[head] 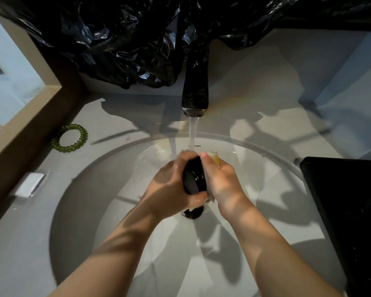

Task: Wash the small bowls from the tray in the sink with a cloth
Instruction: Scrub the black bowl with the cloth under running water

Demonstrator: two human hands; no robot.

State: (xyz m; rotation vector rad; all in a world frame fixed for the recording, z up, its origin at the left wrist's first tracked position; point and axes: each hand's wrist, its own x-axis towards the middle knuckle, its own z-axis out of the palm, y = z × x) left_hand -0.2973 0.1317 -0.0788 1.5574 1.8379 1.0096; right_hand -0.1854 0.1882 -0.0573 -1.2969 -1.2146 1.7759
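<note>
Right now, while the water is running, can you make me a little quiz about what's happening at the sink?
1. True or false: water is running from the tap.
2. Which of the hands presses the cloth against the small black bowl? A) left B) right
3. What green thing lies on the counter, left of the sink?

Key:
1. True; the stream falls onto the hands.
2. B: the right hand has the cloth, the left hand grips the bowl.
3. A coiled hair tie.
</note>
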